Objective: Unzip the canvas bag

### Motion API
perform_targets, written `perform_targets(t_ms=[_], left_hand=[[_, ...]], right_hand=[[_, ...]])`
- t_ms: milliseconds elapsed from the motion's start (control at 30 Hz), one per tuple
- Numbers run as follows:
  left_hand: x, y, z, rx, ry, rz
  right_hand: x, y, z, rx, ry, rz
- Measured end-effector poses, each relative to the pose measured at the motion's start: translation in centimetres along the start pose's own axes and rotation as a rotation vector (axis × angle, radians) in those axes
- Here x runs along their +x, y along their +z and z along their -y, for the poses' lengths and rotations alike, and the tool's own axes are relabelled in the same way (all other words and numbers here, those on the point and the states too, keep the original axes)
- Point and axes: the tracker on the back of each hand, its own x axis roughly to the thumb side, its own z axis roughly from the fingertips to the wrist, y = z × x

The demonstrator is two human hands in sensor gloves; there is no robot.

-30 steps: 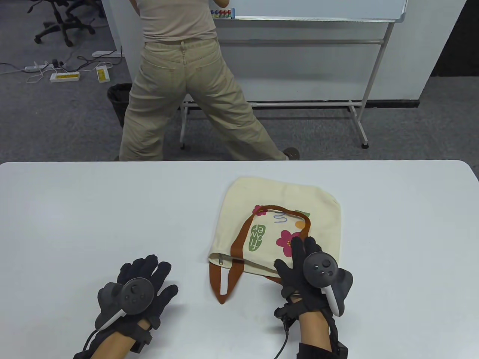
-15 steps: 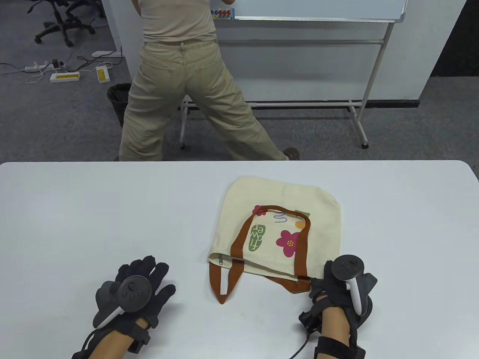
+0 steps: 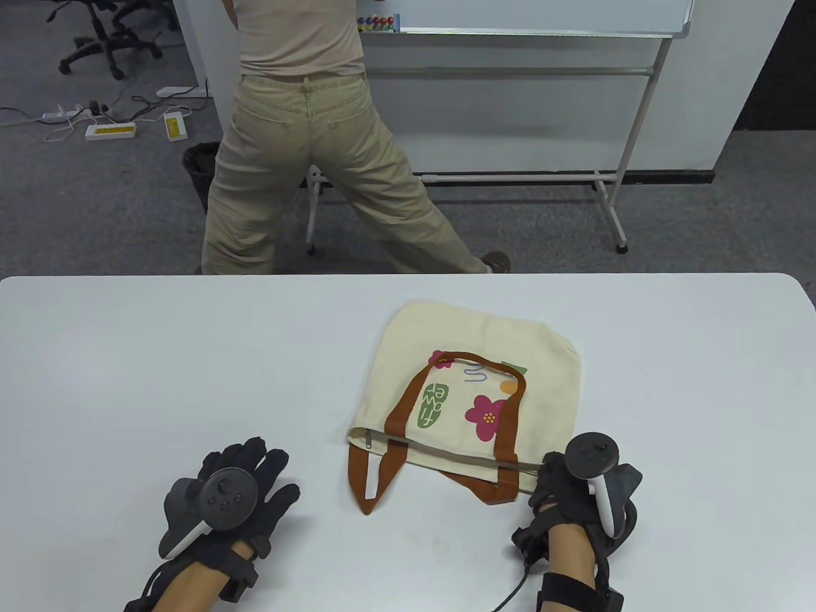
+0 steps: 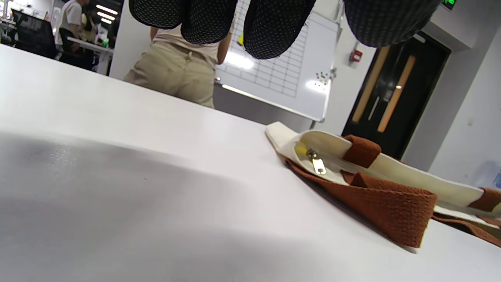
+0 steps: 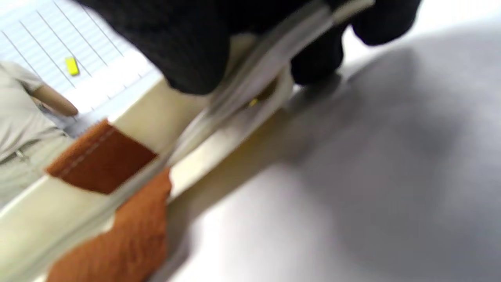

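Right hand (image 3: 567, 494) — the near right corner of the canvas bag (image 3: 472, 389) is gripped at its zipped mouth. Bag laid flat on the table (image 3: 159, 357), right of centre; zipper pull (image 4: 318, 163) seen at the left end. Left hand (image 3: 239, 481) — rested flat, fingers spread, well apart from the bag.

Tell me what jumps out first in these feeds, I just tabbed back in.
The cream canvas bag with flower prints and brown handles lies right of the table's centre. The right hand grips its near right corner at the zipper line, while the left hand rests flat on the table. The metal zipper pull sits at the bag's left end.
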Motion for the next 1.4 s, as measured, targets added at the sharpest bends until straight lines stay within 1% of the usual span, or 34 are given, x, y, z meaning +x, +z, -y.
perform_targets(t_ms=[100,233,333,467,500,600,633,733,933,1000,1033,1133,1200,1267,1333,1400], left_hand=[[0.0,0.0,0.1,-0.004,-0.007,0.004],[-0.3,0.1,0.0,-0.002,0.0,-0.004],[-0.4,0.0,0.0,-0.001,0.004,-0.007],[-0.5,0.0,0.1,-0.003,0.009,-0.007],[-0.5,0.0,0.1,-0.003,0.01,-0.006],[-0.6,0.1,0.0,0.0,0.018,-0.008],[-0.7,0.1,0.0,0.002,0.021,-0.009],[-1.0,0.1,-0.1,0.003,0.024,-0.015],[-1.3,0.1,-0.2,0.005,0.052,-0.027],[-1.6,0.0,-0.1,-0.007,0.086,-0.04],[-1.8,0.0,0.0,-0.013,0.114,-0.053],[-2.6,0.0,0.1,-0.018,0.195,-0.097],[-3.2,-0.1,0.2,-0.019,0.283,-0.133],[-3.9,-0.1,0.3,-0.027,0.408,-0.15],[-4.4,-0.1,0.5,-0.036,0.614,-0.189],[-5.0,0.0,0.8,-0.022,0.716,-0.225]], right_hand=[[0.5,0.3,0.2,-0.06,-0.061,0.033],[0.9,0.8,0.5,-0.12,-0.233,0.062],[1.2,0.9,0.5,-0.12,-0.32,0.084],[1.6,1.1,0.0,0.001,-0.469,0.092],[1.6,1.1,-0.2,0.033,-0.538,0.113],[1.7,1.2,-0.8,0.111,-0.665,0.094],[1.8,1.1,-1.1,0.165,-0.702,0.096],[2.1,1.2,-1.6,0.218,-0.787,0.111],[3.2,1.3,-2.7,0.363,-0.968,0.215],[3.6,1.3,-3.2,0.431,-1.041,0.264],[3.8,1.4,-3.5,0.464,-1.079,0.278],[4.3,1.5,-3.9,0.505,-1.14,0.3],[4.6,1.5,-4.2,0.543,-1.175,0.325],[5.0,1.7,-4.6,0.581,-1.217,0.35],[5.6,1.9,-5.0,0.629,-1.265,0.382],[6.1,2.2,-5.2,0.67,-1.297,0.406]])
